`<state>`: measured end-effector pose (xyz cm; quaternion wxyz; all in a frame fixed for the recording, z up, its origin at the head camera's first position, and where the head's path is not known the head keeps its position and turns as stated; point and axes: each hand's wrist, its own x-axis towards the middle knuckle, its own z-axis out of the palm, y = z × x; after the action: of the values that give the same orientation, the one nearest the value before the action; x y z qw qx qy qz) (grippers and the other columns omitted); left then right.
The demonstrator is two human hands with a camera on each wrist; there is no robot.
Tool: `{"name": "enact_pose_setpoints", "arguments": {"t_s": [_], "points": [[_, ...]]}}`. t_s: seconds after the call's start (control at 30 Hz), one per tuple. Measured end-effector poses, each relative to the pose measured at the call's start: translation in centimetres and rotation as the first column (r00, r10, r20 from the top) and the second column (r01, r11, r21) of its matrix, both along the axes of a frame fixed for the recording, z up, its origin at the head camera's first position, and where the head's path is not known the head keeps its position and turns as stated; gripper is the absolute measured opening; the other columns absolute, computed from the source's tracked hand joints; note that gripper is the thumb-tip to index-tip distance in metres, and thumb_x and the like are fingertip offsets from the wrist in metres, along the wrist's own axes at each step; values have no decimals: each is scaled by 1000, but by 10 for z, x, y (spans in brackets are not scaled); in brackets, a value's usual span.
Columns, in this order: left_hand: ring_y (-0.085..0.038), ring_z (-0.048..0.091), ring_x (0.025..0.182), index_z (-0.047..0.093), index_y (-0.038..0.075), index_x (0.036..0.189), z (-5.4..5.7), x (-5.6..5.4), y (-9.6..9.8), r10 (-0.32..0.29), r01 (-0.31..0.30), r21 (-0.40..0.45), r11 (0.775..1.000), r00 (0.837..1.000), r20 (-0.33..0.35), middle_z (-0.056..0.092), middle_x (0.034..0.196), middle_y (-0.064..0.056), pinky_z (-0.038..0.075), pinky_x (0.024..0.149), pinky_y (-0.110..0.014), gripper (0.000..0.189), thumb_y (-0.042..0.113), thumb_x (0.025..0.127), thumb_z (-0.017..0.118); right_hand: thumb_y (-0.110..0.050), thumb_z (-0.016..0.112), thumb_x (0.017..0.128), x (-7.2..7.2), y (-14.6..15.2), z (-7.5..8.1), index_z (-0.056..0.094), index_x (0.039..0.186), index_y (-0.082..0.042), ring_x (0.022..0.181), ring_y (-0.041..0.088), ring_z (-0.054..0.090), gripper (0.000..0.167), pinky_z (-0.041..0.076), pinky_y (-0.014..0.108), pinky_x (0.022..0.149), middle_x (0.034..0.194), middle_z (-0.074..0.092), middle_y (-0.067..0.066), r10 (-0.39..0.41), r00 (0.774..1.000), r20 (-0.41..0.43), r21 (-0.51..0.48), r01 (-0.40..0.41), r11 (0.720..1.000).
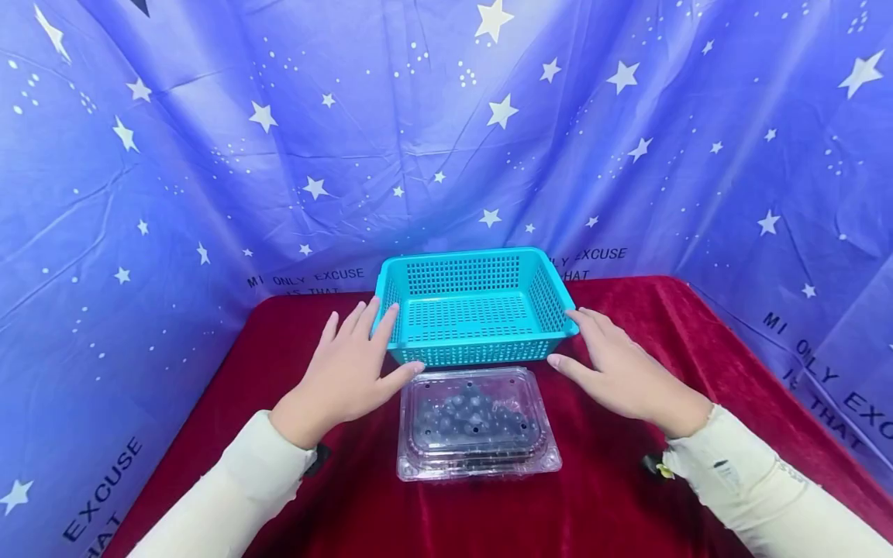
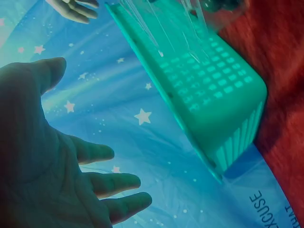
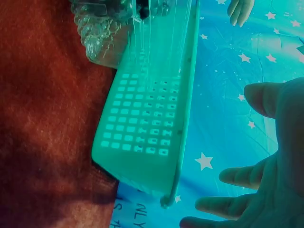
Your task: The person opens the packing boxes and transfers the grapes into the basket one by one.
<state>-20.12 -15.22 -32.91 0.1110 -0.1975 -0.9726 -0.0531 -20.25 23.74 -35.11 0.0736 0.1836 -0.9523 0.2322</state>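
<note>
A turquoise plastic basket (image 1: pixel 460 353) with grid-holed walls stands on the red cloth, with nothing inside it. Right in front of it lies a clear plastic clamshell box (image 1: pixel 477 457), lid down, holding dark round berries (image 1: pixel 467 411) that look like blueberries. My left hand (image 1: pixel 345 368) hovers by the basket's left end, fingers spread and palm facing inward. On the other side, my right hand (image 1: pixel 621 368) has its fingers stretched toward the basket's right corner. Both wrist views show a gap between the fingers and the basket wall (image 2: pixel 209 80), and neither hand holds anything.
Dark red velvet cloth (image 1: pixel 614 488) covers the table. A blue curtain (image 1: pixel 418 116) printed with white stars and lettering hangs close behind the basket and along both sides.
</note>
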Motion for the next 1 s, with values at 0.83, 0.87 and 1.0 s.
{"name": "enact_pose_setpoints", "arguments": {"t_s": [0.83, 0.87, 1.0], "points": [[-34, 15, 161, 25, 16, 166, -15, 16, 34, -132, 131, 20, 991, 991, 7, 20, 173, -11, 13, 127, -63, 98, 82, 94, 37, -52, 63, 100, 20, -4, -12, 37, 155, -3, 145, 40, 42, 79, 38, 65, 114, 153, 45, 19, -4, 999, 43, -100, 8, 995], [-33, 15, 161, 25, 16, 166, -16, 17, 35, -135, 135, 23, 991, 991, 5, 20, 173, -11, 13, 127, -63, 97, 82, 94, 37, -52, 63, 99, 21, -5, -12, 39, 154, -3, 144, 39, 42, 77, 39, 65, 114, 153, 46, 18, -2, 999, 38, -106, 6, 994], [-32, 15, 161, 23, 17, 166, -18, 21, 39, -145, 145, 30, 989, 989, 3, 19, 173, -10, 14, 127, -64, 97, 81, 94, 37, -49, 65, 99, 24, -7, -15, 44, 152, -4, 141, 38, 46, 72, 42, 65, 111, 150, 50, 16, 1, 1000, 25, -133, 2, 991]]}}
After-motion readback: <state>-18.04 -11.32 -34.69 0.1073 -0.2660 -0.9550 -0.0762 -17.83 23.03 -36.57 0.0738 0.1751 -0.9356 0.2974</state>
